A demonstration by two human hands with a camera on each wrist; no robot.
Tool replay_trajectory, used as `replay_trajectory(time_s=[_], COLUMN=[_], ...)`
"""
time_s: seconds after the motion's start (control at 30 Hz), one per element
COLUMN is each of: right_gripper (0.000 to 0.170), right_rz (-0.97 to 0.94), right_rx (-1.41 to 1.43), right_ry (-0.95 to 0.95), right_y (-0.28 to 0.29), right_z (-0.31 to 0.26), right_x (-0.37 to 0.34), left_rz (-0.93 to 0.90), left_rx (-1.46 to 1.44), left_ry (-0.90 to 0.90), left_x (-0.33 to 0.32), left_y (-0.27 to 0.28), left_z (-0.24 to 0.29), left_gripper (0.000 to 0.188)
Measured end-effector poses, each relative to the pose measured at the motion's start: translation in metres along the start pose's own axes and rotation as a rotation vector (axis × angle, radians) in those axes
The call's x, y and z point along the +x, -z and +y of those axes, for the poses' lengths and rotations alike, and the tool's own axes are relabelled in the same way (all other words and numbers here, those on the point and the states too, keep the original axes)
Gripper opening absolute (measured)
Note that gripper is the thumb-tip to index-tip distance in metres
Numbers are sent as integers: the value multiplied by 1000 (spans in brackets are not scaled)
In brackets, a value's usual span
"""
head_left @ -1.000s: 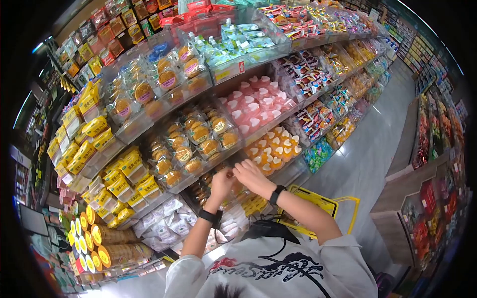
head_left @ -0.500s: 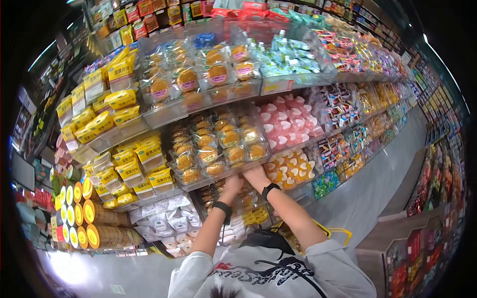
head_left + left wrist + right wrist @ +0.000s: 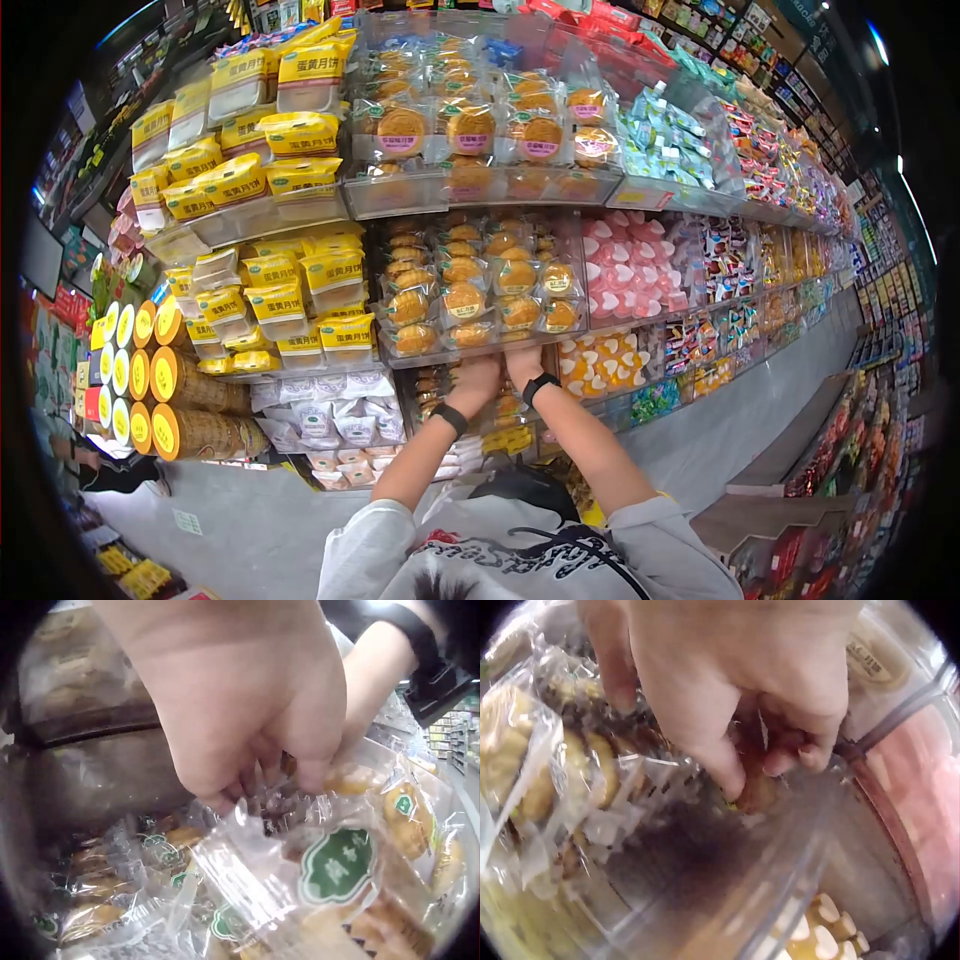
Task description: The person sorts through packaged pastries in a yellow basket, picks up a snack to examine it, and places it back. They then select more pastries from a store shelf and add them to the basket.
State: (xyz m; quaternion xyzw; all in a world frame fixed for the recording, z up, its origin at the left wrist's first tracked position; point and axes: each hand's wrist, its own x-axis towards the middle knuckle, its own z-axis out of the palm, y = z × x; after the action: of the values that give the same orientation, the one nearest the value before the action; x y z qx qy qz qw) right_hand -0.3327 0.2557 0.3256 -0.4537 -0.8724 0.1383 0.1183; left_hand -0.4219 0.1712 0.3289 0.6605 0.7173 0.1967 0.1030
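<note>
Both bare hands reach into a lower bin under the middle shelf, their fingers hidden in the head view. My left hand (image 3: 247,712) points down with bent fingers among clear-wrapped pastries, its fingertips right at the wrappers; whether it grips one I cannot tell. Just in front lies a wrapped pastry (image 3: 341,877) with a green label. My right hand (image 3: 742,682) pinches a small brown wrapped pastry (image 3: 757,793) between thumb and fingers near the bin's side wall. A row of wrapped pastries (image 3: 577,765) lies to its left in the right wrist view.
Above the hands sits a clear bin of wrapped round pastries (image 3: 465,300). Yellow packets (image 3: 280,300) fill the bins on the left. Orange heart-topped jelly cups (image 3: 605,362) and pink ones (image 3: 630,265) stand right. White packets (image 3: 335,410) lie lower left.
Both hands have gone from close together in front of the bins to down inside the lower bin. The head view has turned, so the shelves sit further right.
</note>
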Motion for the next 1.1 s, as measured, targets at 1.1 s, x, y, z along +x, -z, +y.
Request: replay_trajectory(time_s=[1.1], right_gripper=[56], right_rz=[-406], right_rx=[53], right_ry=[-278], right_y=[-14], right_z=[53], right_x=[23], left_rz=[-307], left_rx=[-232], left_ry=[73], left_x=[-16], left_y=[22], left_z=[-7], left_gripper=[50])
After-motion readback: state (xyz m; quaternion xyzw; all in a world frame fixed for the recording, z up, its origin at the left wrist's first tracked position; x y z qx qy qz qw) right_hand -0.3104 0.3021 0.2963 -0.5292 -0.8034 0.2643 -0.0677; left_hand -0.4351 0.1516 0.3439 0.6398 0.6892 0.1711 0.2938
